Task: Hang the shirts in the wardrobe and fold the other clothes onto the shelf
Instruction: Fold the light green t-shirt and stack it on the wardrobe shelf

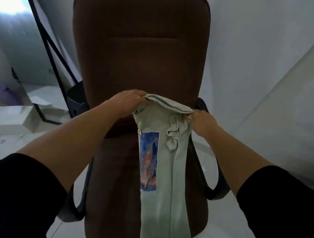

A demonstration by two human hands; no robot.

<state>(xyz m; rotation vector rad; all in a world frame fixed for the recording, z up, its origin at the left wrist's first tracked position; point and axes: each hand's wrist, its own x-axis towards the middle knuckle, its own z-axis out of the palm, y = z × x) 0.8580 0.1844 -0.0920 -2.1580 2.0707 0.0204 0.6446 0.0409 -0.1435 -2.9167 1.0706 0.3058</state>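
While you stand over the brown office chair [138,49], both of your hands hold a pale green shirt [167,174] up in front of its backrest. Your left hand [127,103] has its fingers curled over the top left corner of the folded upper edge, gripping the cloth from above. Your right hand [203,121] pinches the top right corner, thumb and fingers closed tightly on the fabric. Between your two hands the top edge of the shirt runs as a thick folded band, sloping slightly down toward your right. Below that band the shirt hangs long and narrow, folded lengthwise, falling past the seat of the chair to the bottom of the view. A tall rectangular printed picture [148,160] in blue and orange shows on the left half of the hanging cloth, and a bunched knot of fabric sits just under your right hand. Your black sleeves [19,193] are pushed up, leaving your forearms bare. Dark curved armrests [214,186] stand out on each side of the chair. A black-framed mirror [51,61] leans against the wall at the left, on a pale tiled floor [237,237].
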